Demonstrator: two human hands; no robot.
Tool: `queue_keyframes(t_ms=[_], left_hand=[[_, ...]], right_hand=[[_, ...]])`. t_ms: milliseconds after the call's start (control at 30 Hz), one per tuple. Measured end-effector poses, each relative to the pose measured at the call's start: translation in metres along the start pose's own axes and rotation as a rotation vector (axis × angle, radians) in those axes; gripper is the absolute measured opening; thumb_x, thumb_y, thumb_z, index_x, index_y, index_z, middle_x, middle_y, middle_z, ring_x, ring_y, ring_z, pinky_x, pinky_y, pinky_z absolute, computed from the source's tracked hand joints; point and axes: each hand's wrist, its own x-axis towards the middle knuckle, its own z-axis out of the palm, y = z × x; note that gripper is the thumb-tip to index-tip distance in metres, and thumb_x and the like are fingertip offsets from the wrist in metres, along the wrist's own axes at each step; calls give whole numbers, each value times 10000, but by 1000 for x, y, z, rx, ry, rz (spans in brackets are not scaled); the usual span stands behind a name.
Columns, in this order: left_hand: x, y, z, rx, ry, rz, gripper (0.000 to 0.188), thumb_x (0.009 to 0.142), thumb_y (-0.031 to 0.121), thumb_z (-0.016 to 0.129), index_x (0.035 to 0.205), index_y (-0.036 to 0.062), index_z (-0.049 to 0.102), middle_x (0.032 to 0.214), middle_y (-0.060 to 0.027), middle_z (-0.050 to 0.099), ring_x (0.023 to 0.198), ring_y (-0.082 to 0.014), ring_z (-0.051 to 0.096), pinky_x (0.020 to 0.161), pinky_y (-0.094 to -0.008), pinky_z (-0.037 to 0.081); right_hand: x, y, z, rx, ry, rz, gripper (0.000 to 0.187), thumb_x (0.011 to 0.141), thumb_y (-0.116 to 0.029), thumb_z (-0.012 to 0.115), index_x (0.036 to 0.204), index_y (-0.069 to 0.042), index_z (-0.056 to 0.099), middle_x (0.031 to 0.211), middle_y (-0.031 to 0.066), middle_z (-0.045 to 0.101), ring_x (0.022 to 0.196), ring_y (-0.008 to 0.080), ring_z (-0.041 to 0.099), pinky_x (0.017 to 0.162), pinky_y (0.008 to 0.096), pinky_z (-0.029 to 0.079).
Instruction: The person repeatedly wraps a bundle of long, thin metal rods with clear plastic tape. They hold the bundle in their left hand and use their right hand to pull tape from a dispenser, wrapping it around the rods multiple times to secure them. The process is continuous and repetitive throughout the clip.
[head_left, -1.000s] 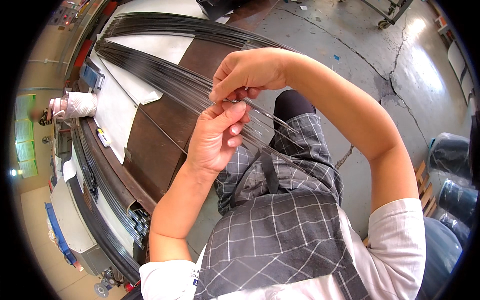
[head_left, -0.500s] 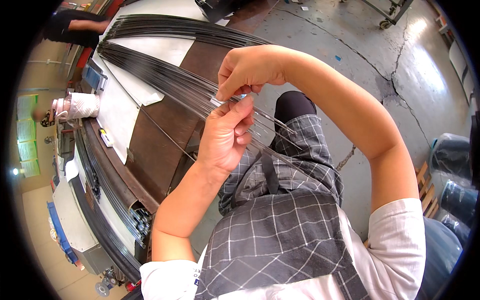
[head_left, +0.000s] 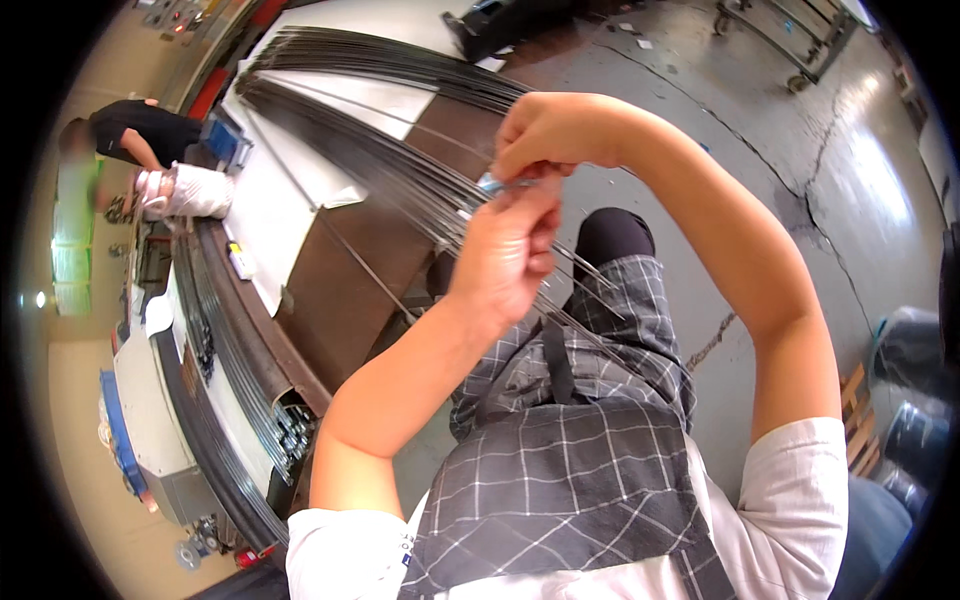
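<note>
My left hand point(head_left: 505, 255) and my right hand point(head_left: 560, 135) meet above a bundle of long thin dark rods point(head_left: 370, 155). The fingers of both are closed in a pinch, and a small pale-blue scrap point(head_left: 490, 184) shows beside the right fingertips. Blur and the fingers hide most of what they hold. Under my hands the rods run from the table toward my lap, where their loose ends point(head_left: 600, 280) stick out over my checked apron point(head_left: 560, 480). A second bundle of dark rods point(head_left: 400, 65) lies farther back.
A brown table point(head_left: 350, 265) with white sheets bears the rods; one single rod point(head_left: 350, 255) lies apart. At the left are a white wrapped roll point(head_left: 200, 190), metal tubes point(head_left: 245, 400) and another person point(head_left: 150, 130). A wheeled cart point(head_left: 790, 40) stands on the cracked floor.
The view has shifted, so the scene sits farther right and the other person shows more fully. My hands stay pinched together, the left one closer against the right fingertips.
</note>
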Motion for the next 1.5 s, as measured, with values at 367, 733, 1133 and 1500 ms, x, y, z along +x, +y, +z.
queue_keyframes(t_ms=[367,733,1133,1500], left_hand=[[40,85,-12,836,-112,385,179,858,197,598,926,40,649,701,14,604,536,-8,501,431,-137,379],[200,221,-20,1532,-200,571,223,843,277,578,979,129,675,846,55,611,676,-33,432,604,-218,366],[196,233,-16,1358,-213,267,167,772,275,689,847,134,644,1043,40,638,885,-56,524,780,-249,374],[177,239,-18,1493,-103,228,190,784,297,674,851,130,614,947,25,623,856,-64,511,763,-264,391]], right_hand=[[-28,0,3,-1178,322,80,97,686,-123,625,758,-94,682,788,94,673,782,246,669,635,326,527],[68,10,-74,-838,1191,-350,307,822,-239,557,992,15,586,1134,161,570,1155,315,473,914,383,412],[116,28,-94,-697,1288,-271,387,893,-322,450,1110,-26,572,1114,160,597,1203,264,451,1052,442,252],[117,25,-91,-719,1296,-214,402,855,-343,507,1101,-35,586,1111,153,603,1219,245,443,1063,445,239]])
